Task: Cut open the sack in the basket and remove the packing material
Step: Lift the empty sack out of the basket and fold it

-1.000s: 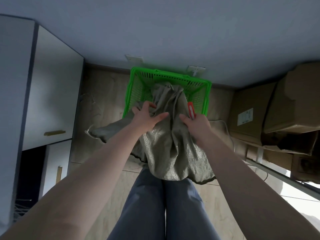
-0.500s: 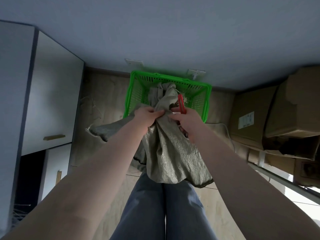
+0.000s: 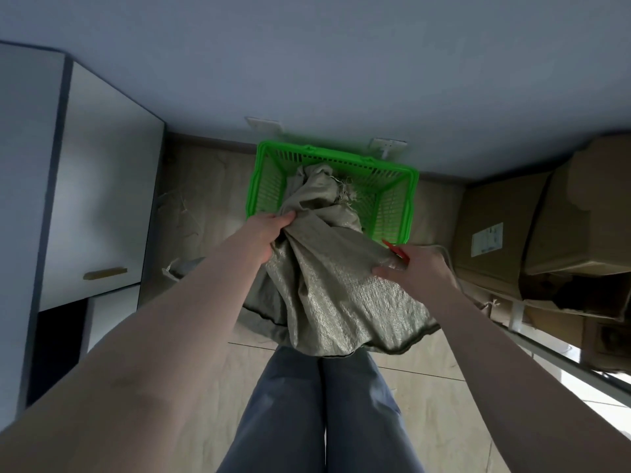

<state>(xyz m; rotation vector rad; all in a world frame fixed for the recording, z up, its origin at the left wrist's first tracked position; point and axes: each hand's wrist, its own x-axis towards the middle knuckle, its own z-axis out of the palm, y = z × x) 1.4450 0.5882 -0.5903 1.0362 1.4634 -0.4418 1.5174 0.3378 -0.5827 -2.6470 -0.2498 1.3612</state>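
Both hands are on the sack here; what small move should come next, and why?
Probably keep lifting the sack clear of the green basket. The left hand bunches its fabric and the right hand grips an edge beside the red cutter, so the woven cloth is spread between them, but its frayed top end lies in the basket.

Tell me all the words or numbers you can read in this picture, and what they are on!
No text here can be read.
White label on the side of a cardboard box: it has dark marks, but they are too small and blurred to read.
The green basket, the woven sack and the red cutter in the right hand show no writing.
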